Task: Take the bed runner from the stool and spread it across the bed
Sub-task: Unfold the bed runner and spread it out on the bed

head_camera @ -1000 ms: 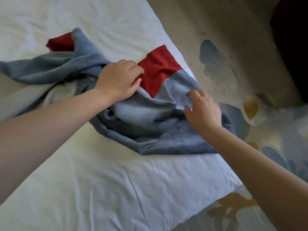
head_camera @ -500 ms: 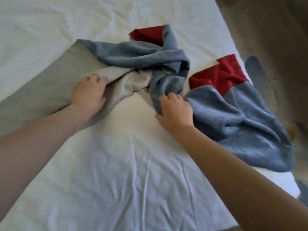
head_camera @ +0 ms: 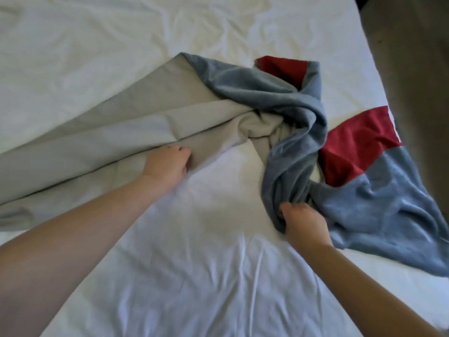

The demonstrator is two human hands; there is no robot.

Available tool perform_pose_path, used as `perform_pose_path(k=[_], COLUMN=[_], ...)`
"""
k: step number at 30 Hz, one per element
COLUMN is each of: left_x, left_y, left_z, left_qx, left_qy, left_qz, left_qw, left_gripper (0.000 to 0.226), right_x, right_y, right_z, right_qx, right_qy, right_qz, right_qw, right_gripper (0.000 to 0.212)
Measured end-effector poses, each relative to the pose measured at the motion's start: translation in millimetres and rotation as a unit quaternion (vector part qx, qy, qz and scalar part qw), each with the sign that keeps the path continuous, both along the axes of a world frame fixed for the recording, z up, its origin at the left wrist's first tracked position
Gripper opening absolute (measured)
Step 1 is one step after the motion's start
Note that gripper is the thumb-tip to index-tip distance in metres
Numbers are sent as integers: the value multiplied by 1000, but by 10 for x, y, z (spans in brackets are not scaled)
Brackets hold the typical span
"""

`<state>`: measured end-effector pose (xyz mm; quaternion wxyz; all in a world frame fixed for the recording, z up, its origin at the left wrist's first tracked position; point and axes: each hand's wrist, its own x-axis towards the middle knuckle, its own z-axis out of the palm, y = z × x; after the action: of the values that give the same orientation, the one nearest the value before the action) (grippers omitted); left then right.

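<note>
— Why both hands on it?
— The bed runner lies twisted on the bed, so my left hand grips its grey edge as anchor while my right hand clutches the blue twist to unwind it

bed runner: blue-grey plush face with plain red blocks; pale grey underside
bed: plain white sheet
floor: dull grey-brown
</note>
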<state>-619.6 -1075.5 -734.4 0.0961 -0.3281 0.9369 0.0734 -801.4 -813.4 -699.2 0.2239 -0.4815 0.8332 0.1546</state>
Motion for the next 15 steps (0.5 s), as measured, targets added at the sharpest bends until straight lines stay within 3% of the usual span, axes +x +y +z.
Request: perform_pose_path(k=[6, 9, 12, 15], left_x=[-98, -297, -680, -1171], left_y=[-111, -47, 42, 132], left_z=[84, 156, 288, 389], left_qx=[-6, -12, -20, -27], left_qy=[19, 66, 128, 189], left_qz=[-45, -71, -101, -127], left_qw=[999, 995, 986, 973], left_gripper=[22, 21, 26, 37], right_x=[46, -16, -180, -452], right_y=[-29, -218, -519, -846], right_z=[53, 162, 298, 342], right_qx=[-16, -127, -284, -339], right_qy=[-2, 22, 19, 6], right_qz=[-36, -93, -226, -328], right_qw=[999, 987, 932, 882], right_gripper=[19, 20, 27, 44])
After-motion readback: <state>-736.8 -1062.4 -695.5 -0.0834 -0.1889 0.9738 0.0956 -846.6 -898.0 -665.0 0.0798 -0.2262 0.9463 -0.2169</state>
